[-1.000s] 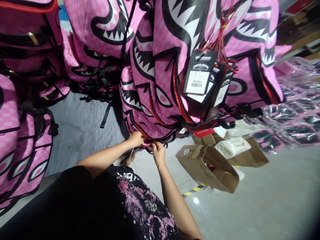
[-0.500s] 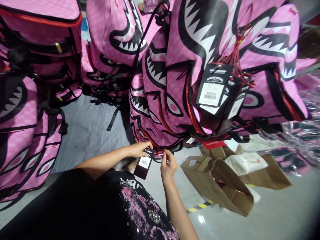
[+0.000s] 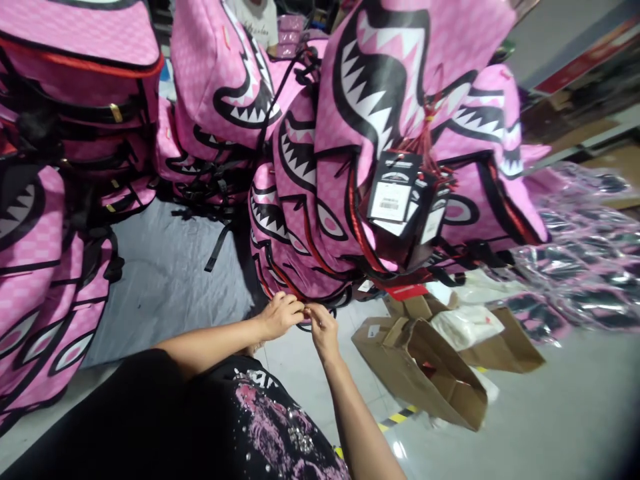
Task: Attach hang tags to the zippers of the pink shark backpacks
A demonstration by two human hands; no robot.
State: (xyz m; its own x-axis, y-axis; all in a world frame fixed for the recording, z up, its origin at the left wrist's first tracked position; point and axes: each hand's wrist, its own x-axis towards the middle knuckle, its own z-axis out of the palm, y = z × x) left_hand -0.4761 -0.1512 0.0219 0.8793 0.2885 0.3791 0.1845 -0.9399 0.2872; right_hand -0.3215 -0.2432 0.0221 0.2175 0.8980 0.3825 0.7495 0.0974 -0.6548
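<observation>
In the head view, the left hand [image 3: 284, 316] and the right hand [image 3: 324, 327] are close together at the lower edge of a pink backpack [image 3: 316, 283]. This backpack is the nearest to the person in a row of similar backpacks, with black, white and red details. The fingers of both hands are bent, and their tips almost meet; for the grip of each hand, I cannot tell if it is closed on something (the place between the fingertips is too small to see).

Above and to the right of the hands, a bunch of black tags [image 3: 393, 200] with white labels hangs by red strings [image 3: 428, 137] in front of a bigger backpack [image 3: 370, 80]. To the left lies a grey cloth [image 3: 165, 280], with a black strap [image 3: 218, 249] over it, and more pink backpacks [image 3: 35, 253] stand beside it. On the right, an open cardboard box [image 3: 400, 363] is on the floor [image 3: 540, 413], near a white plastic bag [image 3: 467, 325]. Farther right are bundles in clear plastic [image 3: 575, 260]. At the top, a white shirt [image 3: 263, 23] of another person is partly visible.
</observation>
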